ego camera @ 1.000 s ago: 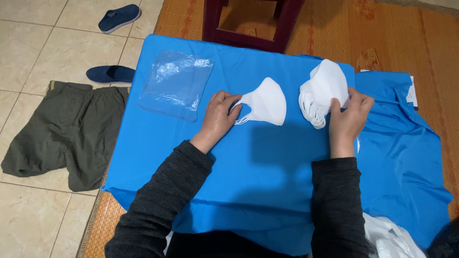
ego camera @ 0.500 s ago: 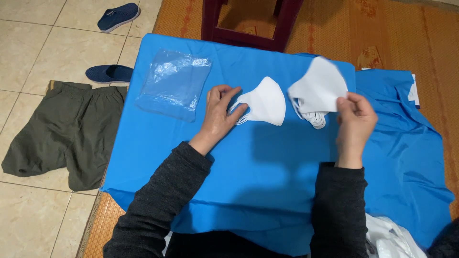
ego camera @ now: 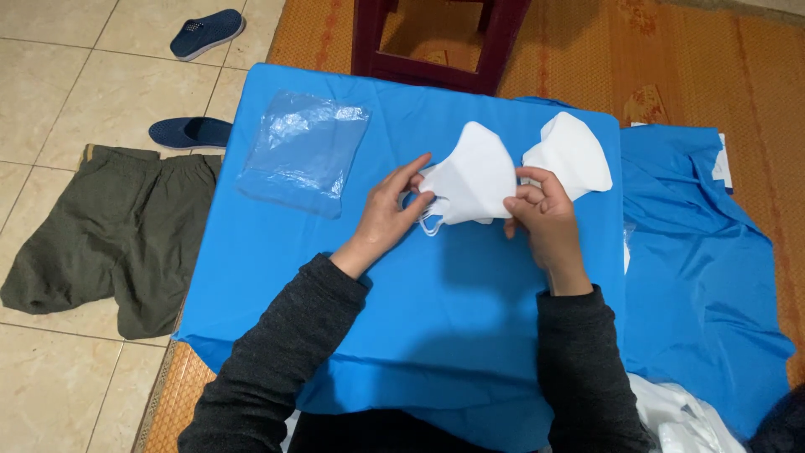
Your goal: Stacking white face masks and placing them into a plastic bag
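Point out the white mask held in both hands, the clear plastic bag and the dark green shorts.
white mask (ego camera: 474, 172), head view, middle of its front panel.
clear plastic bag (ego camera: 302, 151), head view, its centre.
dark green shorts (ego camera: 117, 235), head view, mid fabric.

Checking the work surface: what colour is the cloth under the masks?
Bright blue cloth, plain; seen in the head view.

White mask (ego camera: 474, 176) at centre, white masks (ego camera: 574, 151) at 1 o'clock, blue cloth (ego camera: 436, 319), clear bag (ego camera: 302, 151) at 11 o'clock, olive shorts (ego camera: 117, 235) at 9 o'clock, navy slippers (ego camera: 205, 32), dark red stool (ego camera: 436, 42) at 12 o'clock, orange patterned mat (ego camera: 671, 59), beige tiles (ego camera: 84, 84), dark grey sleeves (ego camera: 277, 361).
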